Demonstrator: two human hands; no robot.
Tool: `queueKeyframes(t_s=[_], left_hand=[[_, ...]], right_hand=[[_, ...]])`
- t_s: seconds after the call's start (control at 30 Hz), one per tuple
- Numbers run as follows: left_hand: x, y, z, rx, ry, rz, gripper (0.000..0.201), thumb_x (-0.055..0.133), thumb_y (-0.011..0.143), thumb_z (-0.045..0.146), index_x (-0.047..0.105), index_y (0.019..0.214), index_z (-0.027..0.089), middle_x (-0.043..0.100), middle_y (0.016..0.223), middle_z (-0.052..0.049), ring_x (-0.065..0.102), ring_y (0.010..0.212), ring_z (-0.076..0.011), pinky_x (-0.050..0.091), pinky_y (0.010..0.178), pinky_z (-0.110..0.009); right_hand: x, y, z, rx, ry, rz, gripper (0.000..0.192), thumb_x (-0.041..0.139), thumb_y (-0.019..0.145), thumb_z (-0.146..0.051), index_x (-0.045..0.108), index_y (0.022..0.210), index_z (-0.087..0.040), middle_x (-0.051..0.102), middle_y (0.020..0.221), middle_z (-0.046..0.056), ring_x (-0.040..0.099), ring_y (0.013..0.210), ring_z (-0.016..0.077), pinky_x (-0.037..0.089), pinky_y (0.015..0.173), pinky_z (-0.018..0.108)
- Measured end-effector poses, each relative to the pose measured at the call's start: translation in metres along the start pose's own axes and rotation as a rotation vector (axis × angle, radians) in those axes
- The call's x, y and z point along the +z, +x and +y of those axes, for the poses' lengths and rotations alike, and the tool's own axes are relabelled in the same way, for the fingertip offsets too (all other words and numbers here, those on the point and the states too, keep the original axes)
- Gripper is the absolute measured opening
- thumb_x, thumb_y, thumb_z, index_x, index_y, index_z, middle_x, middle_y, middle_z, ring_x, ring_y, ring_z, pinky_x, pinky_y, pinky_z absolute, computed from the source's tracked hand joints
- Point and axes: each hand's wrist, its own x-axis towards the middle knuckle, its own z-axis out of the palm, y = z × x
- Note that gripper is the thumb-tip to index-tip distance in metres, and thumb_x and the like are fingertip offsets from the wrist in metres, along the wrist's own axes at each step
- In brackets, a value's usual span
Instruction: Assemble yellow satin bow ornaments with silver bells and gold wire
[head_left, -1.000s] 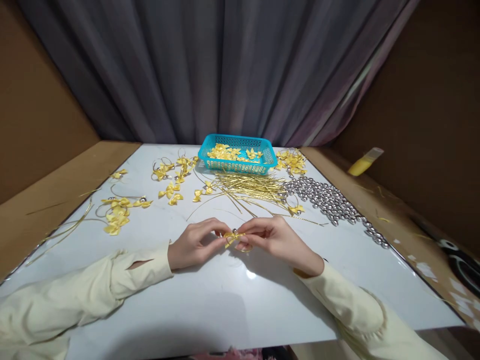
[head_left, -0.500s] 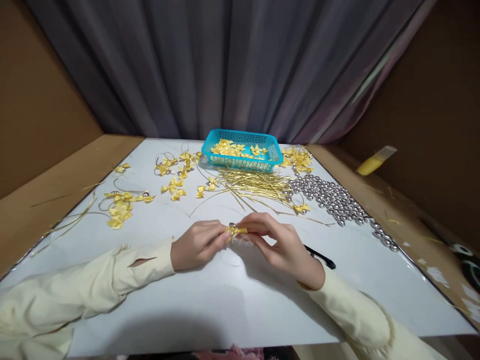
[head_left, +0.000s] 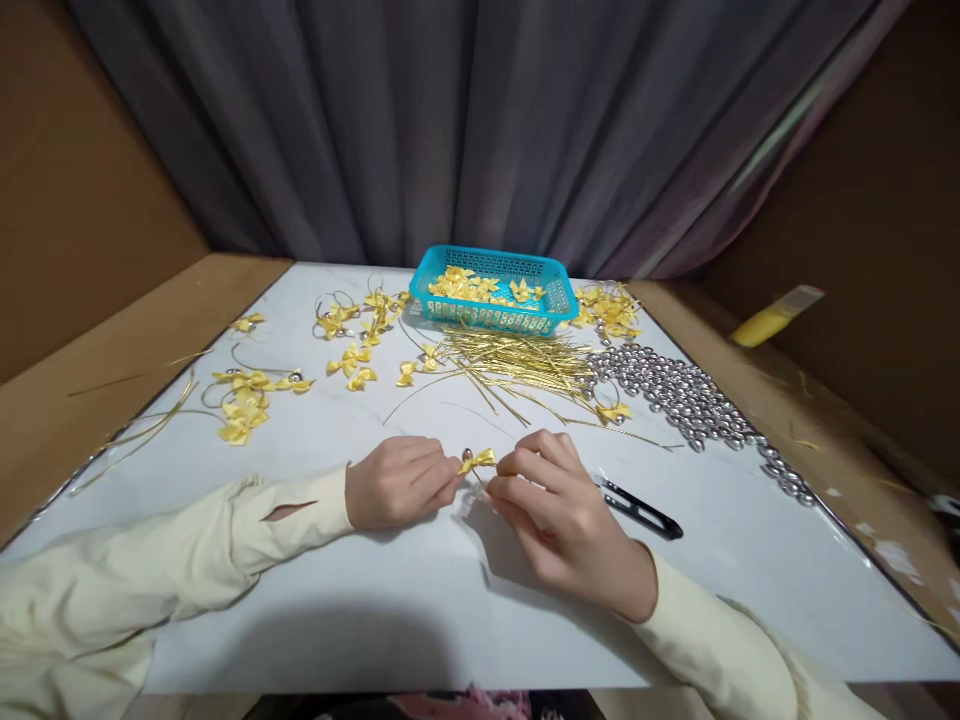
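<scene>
My left hand (head_left: 405,483) is closed, pinching the left end of a small yellow ribbon bow (head_left: 480,460) between thumb and fingers. A shiny silver bead (head_left: 467,454) sits at the bow's upper edge. From beneath the bow a thin gold cord (head_left: 478,477) slants down toward my right hand (head_left: 574,515), whose thumb and fingertips are closed around it. Most of the cord is hidden by those fingers. A slim black-handled tool (head_left: 645,512) lies on the white tabletop just right of my right hand.
A blue basket (head_left: 559,312) of yellow bows stands at the back. In front lies a bundle of gold cords (head_left: 517,358). Silver beads (head_left: 675,390) spread to the right. Looped bows (head_left: 244,415) lie at left, others (head_left: 607,310) right of the basket. A yellow-filled tube (head_left: 776,316) is at far right.
My right fingers have come away from the bow's right end, slightly right and down, onto the cord. More of the bow and the black tool shows. The view has shifted slightly.
</scene>
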Motion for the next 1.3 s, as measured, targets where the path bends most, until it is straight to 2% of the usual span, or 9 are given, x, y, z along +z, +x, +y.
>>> queueKeyframes(t_s=[0.33, 0.5, 0.7, 0.93, 1.1, 1.3], left_hand=[[-0.0003, -0.0005, -0.0012, 0.061, 0.024, 0.031, 0.021, 0.038, 0.086, 0.008, 0.049, 0.069, 0.015, 0.051, 0.046, 0.001, 0.046, 0.043, -0.0126, 0.038, 0.042, -0.025], [0.0002, -0.0019, -0.0024, 0.076, -0.012, 0.055, 0.011, 0.042, 0.084, 0.008, 0.049, 0.078, 0.013, 0.055, 0.048, -0.001, 0.048, 0.044, -0.0136, 0.039, 0.042, -0.025], [0.002, -0.0035, -0.0028, 0.093, -0.075, 0.056, 0.008, 0.042, 0.084, 0.009, 0.047, 0.079, 0.015, 0.059, 0.051, -0.002, 0.05, 0.045, -0.0139, 0.041, 0.043, -0.025], [0.0011, -0.0009, -0.0022, 0.077, -0.125, 0.068, 0.008, 0.041, 0.084, 0.009, 0.047, 0.081, 0.014, 0.059, 0.051, -0.003, 0.051, 0.046, -0.0146, 0.042, 0.043, -0.025], [0.0, -0.0011, -0.001, 0.036, -0.147, 0.055, 0.01, 0.039, 0.086, 0.011, 0.047, 0.081, 0.014, 0.06, 0.052, -0.004, 0.052, 0.047, -0.0144, 0.043, 0.043, -0.025], [-0.0013, 0.0013, 0.0014, -0.002, -0.208, 0.035, 0.015, 0.036, 0.087, 0.011, 0.048, 0.08, 0.014, 0.058, 0.053, -0.003, 0.051, 0.048, -0.0141, 0.044, 0.044, -0.025]], right_hand=[[-0.0009, -0.0004, 0.001, -0.023, 0.064, 0.028, 0.016, 0.048, 0.078, -0.006, 0.059, 0.07, -0.014, 0.058, 0.066, 0.004, 0.042, 0.072, 0.0175, 0.029, 0.063, 0.033], [-0.001, 0.0002, 0.0004, -0.025, 0.06, 0.026, 0.016, 0.049, 0.08, -0.008, 0.06, 0.07, -0.013, 0.059, 0.066, 0.005, 0.042, 0.071, 0.0173, 0.029, 0.062, 0.033], [-0.0035, 0.002, -0.0018, -0.015, 0.103, 0.027, 0.008, 0.053, 0.082, -0.014, 0.061, 0.083, -0.014, 0.063, 0.074, 0.005, 0.046, 0.073, 0.0181, 0.032, 0.064, 0.034], [-0.0042, 0.0002, 0.0031, 0.119, 0.319, 0.087, 0.012, 0.047, 0.085, -0.01, 0.057, 0.09, -0.015, 0.06, 0.076, 0.005, 0.049, 0.075, 0.0173, 0.039, 0.069, 0.035], [-0.0011, 0.0011, 0.0036, 0.035, 0.211, 0.132, 0.014, 0.051, 0.081, -0.005, 0.055, 0.088, -0.016, 0.062, 0.08, 0.005, 0.049, 0.076, 0.018, 0.039, 0.068, 0.035], [0.0028, 0.0011, 0.0044, -0.004, 0.13, 0.104, 0.014, 0.051, 0.08, -0.004, 0.054, 0.088, -0.016, 0.062, 0.086, 0.007, 0.051, 0.084, 0.0201, 0.04, 0.073, 0.037]])
